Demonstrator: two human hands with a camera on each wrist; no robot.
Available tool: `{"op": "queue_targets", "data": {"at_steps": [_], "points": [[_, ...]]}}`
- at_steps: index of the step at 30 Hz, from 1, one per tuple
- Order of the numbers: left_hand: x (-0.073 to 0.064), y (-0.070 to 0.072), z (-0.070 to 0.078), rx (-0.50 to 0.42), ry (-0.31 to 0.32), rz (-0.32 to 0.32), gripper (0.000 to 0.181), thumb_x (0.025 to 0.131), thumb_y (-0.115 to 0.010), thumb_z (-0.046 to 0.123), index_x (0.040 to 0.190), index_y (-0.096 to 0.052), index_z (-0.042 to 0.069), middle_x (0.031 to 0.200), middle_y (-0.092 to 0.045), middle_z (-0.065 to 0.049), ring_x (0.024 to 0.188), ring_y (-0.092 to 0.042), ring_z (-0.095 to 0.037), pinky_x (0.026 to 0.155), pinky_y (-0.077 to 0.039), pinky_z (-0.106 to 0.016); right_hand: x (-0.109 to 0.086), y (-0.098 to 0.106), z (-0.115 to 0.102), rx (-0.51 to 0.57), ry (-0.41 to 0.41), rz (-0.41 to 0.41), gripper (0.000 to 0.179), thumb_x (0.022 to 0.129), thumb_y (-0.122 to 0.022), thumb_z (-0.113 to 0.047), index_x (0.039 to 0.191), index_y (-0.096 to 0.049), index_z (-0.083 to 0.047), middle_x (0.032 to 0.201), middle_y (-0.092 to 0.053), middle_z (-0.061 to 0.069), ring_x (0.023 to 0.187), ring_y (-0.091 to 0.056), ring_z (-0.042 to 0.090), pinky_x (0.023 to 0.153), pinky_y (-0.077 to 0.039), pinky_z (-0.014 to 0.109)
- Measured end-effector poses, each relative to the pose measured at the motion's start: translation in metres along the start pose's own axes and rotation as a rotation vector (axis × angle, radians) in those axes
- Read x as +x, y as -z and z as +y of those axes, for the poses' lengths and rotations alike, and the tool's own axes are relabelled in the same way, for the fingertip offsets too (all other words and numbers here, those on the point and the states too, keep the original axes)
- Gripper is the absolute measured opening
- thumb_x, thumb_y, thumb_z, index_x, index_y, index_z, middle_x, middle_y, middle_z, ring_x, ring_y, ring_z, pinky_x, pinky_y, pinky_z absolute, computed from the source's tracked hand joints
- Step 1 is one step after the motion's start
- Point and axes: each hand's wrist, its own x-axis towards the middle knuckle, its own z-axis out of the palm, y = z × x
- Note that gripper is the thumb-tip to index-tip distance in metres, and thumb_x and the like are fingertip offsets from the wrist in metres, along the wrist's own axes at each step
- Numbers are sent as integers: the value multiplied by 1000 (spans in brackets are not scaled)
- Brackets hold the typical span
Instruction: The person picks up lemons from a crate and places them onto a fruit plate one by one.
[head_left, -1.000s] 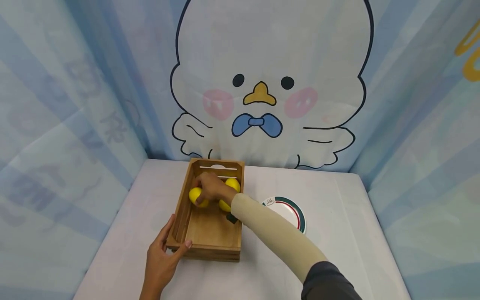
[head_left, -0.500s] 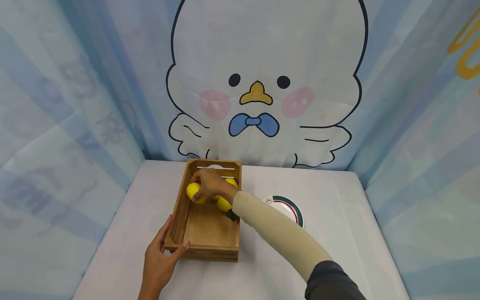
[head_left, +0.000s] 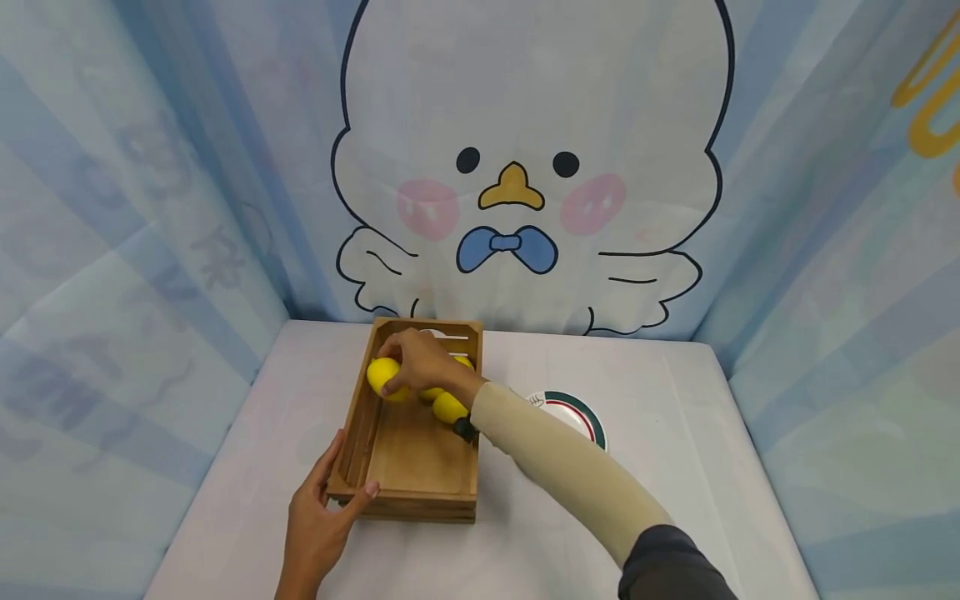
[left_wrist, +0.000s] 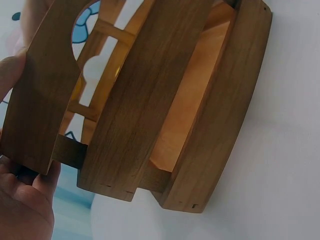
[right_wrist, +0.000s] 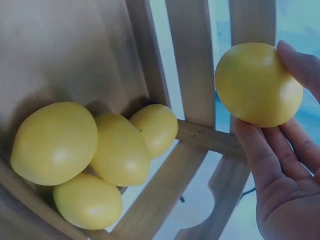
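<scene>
A slatted wooden crate stands on the table, with several lemons lying in its far right part. My right hand reaches into its far end and grips another lemon. In the right wrist view that lemon sits between thumb and fingers, apart from the lemons gathered in the crate's corner. At the near left corner, my left hand holds the crate, its thumb over the front rim and its fingers along the side. The left wrist view shows the crate's front slats close up.
A white plate with a green and red rim lies right of the crate, partly hidden by the right sleeve. A small dark object shows by the crate's right wall. Printed curtains close off the back and sides.
The right hand has lifted the lemon slightly, up and to the left, away from the other lemons. The left hand keeps its hold on the crate.
</scene>
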Motion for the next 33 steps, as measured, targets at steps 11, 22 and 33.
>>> {"op": "queue_targets", "data": {"at_steps": [11, 22, 33], "points": [[0, 0, -1, -5, -10, 1, 88, 91, -86, 38, 165, -38, 32, 172, -35, 3, 162, -32, -26, 109, -26, 7, -10, 11, 0, 118, 0, 59, 51, 81, -96, -22, 127, -74, -16, 124, -74, -2, 108, -66, 12, 90, -60, 22], [1, -2, -1, -15, 5, -6, 90, 90, -87, 40, 164, -38, 34, 173, -35, 4, 162, -31, -24, 109, -26, 7, -25, 21, -1, 214, 10, 125, 55, 82, -95, -23, 132, -73, -17, 128, -73, -3, 118, -67, 17, 103, -59, 32], [0, -1, -1, -2, -19, -1, 88, 92, -86, 36, 165, -38, 31, 173, -35, 2, 161, -32, -28, 108, -28, 6, -42, 33, 11, 321, 8, 193, 54, 80, -96, -25, 129, -74, -22, 129, -73, -4, 112, -70, 15, 97, -61, 31]]}}
